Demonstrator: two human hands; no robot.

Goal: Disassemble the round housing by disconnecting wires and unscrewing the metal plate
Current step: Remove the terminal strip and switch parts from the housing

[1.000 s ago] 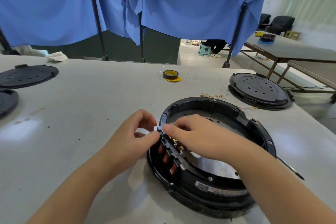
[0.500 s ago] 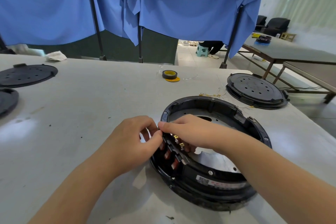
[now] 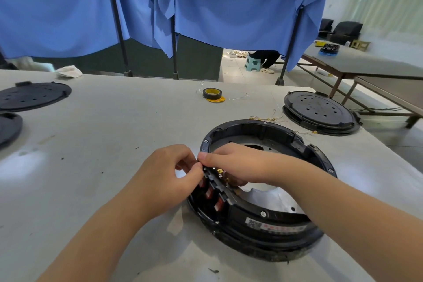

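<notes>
Two hands, left hand (image 3: 167,181) and right hand (image 3: 238,165), pinch (seemingly) connectors (image 3: 220,175) inside round housing (image 3: 274,224).

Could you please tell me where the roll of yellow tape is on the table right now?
In the head view, the roll of yellow tape lies near the table's far edge, centre, beyond the round housing and left of the black round cover.

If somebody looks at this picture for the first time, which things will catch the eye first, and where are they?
First come the two bare hands, the left hand and the right hand, meeting at the left inner edge of the round black housing near the table's front. Their fingers pinch at a strip of small connectors there. Behind hangs a wide blue curtain, and a yellow-cored tape roll lies mid-table.
</notes>
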